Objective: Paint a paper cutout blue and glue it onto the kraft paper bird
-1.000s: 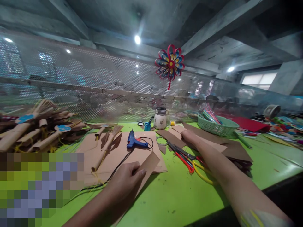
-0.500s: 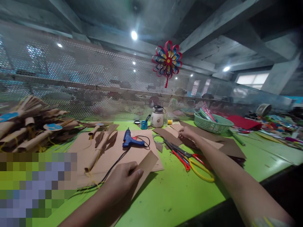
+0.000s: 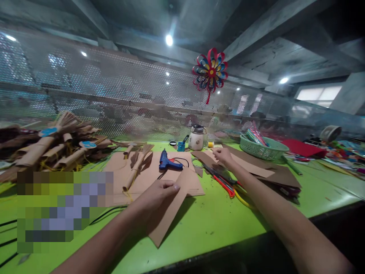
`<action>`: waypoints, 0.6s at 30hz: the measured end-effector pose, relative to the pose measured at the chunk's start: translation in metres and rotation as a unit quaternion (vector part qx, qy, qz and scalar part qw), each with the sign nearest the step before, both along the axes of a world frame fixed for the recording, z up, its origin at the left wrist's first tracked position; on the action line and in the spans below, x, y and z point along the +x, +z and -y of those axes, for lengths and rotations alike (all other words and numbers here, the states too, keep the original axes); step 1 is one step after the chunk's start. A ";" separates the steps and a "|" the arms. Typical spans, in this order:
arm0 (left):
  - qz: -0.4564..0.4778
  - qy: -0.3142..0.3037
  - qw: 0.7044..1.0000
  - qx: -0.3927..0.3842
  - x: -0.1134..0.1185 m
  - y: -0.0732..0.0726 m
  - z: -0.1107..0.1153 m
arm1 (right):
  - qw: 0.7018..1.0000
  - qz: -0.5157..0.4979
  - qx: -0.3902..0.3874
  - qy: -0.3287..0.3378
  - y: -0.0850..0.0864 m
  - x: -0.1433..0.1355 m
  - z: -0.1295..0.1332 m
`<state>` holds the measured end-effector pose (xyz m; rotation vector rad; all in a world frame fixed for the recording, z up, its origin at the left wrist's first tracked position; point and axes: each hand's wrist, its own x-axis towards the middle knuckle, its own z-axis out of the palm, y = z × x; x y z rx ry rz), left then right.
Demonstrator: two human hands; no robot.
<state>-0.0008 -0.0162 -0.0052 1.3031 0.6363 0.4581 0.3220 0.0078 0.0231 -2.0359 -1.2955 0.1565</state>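
Observation:
My left hand (image 3: 159,194) pinches a long brown paper strip (image 3: 171,213), thumb on top, above the green table. Beyond the strip, a blue glue gun (image 3: 169,164) lies on a flat sheet of brown paper (image 3: 154,179). My right hand (image 3: 223,156) reaches over brown paper pieces (image 3: 256,170) on the right, its fingers curled together; whatever they hold is hidden. Under my right forearm lie red-handled scissors (image 3: 226,187) and a yellow handle (image 3: 245,201), partly covered by the arm.
Rolled paper bundles (image 3: 48,152) pile up on the left, with one bundle (image 3: 134,175) beside the glue gun. Behind stand a white bottle (image 3: 196,140) and a small blue pot (image 3: 181,146). A green basket (image 3: 264,149) sits to the right. Black cable crosses the table's left side.
The camera view has swung left. The strip in my left hand has tilted so more of its length shows. My right hand has shifted slightly toward the bottle, its forearm covering more of the scissors.

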 end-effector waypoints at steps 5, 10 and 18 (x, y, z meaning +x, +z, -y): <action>0.030 0.008 1.000 0.000 0.000 0.000 -0.003 | 0.965 -0.156 0.035 0.209 -0.004 -0.086 0.039; 0.057 0.026 0.998 0.018 0.002 -0.004 -0.005 | 0.894 -0.349 0.107 0.260 -0.023 -0.151 0.062; 0.068 0.044 0.996 -0.044 0.008 -0.003 -0.003 | 0.867 -0.419 0.096 0.252 -0.036 -0.161 0.065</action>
